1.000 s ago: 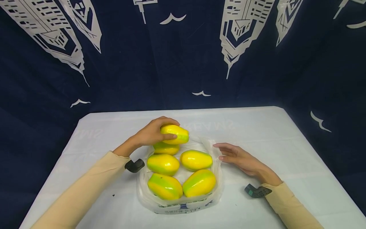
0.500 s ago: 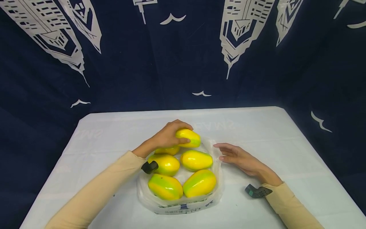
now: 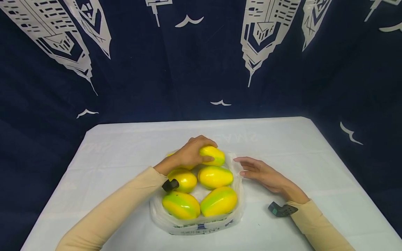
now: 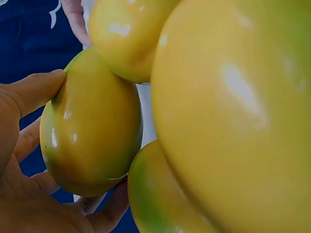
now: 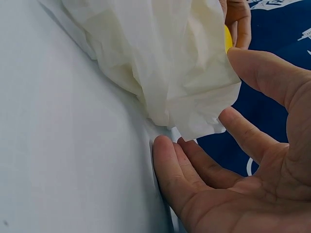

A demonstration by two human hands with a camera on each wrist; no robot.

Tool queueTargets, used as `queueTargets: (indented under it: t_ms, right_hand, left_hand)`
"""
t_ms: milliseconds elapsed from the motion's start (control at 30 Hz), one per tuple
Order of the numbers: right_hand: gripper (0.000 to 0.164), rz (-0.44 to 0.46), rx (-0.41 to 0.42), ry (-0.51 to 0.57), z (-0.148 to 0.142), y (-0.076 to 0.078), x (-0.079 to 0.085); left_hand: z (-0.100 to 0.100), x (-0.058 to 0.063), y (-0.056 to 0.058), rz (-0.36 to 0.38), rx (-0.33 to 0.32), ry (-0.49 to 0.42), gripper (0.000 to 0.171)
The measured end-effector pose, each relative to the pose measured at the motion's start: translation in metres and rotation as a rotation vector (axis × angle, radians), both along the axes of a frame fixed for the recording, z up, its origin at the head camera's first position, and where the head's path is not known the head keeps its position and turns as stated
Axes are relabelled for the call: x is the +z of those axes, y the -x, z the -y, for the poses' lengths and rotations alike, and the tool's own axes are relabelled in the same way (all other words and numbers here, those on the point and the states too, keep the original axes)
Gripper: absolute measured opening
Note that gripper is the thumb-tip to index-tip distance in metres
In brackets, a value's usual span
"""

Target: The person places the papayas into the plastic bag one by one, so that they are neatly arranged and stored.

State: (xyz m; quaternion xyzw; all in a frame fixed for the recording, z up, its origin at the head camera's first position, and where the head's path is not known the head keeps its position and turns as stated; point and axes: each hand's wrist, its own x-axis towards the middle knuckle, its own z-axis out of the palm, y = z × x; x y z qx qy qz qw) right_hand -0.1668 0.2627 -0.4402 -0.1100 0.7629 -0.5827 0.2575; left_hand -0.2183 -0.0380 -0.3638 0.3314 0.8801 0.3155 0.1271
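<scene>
In the head view my left hand [image 3: 193, 152] grips a glossy yellow-green papaya [image 3: 214, 156] at the back right of a white plastic bag [image 3: 196, 228]. Its thumb and spread fingers curl round the fruit, as the left wrist view shows on that papaya [image 4: 92, 126]. Several more papayas lie in the bag, among them a front-left one [image 3: 181, 205], a front-right one [image 3: 219, 201] and a middle-right one [image 3: 215, 176]. The back-left fruit is mostly behind my left hand. My right hand [image 3: 267, 174] lies at the bag's right side, fingers loosely extended beside the bag's edge [image 5: 204, 111].
A white-covered table [image 3: 282, 146] lies under the bag. Behind it hangs a dark blue cloth [image 3: 201, 69] with white building and bird prints. Dark wrist devices sit on both sleeves, such as the right wrist device [image 3: 282, 210].
My left hand has carried its papaya rightward and down, from above the back-left fruit to the bag's back right. The right hand and the bag have stayed in place.
</scene>
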Motion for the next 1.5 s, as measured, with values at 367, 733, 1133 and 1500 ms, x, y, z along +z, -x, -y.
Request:
queueTargets:
  t_ms: [367, 733, 1133, 1500]
  right_hand:
    - [0.059, 0.000, 0.009, 0.016, -0.001, -0.001, 0.000]
    - [0.059, -0.005, 0.007, 0.006, -0.001, 0.000, 0.000]
    - [0.059, 0.006, 0.008, 0.016, 0.000, 0.000, 0.001]
    - [0.058, 0.004, 0.011, 0.030, 0.000, -0.001, 0.002]
  left_hand:
    - [-0.009, -0.010, -0.001, 0.005, 0.000, 0.059, 0.043]
    - [-0.006, -0.009, -0.003, 0.000, -0.033, 0.129, 0.048]
    - [-0.005, -0.016, -0.008, 0.020, -0.064, 0.128, 0.049]
    - [-0.006, -0.018, -0.012, -0.013, -0.052, 0.213, 0.050]
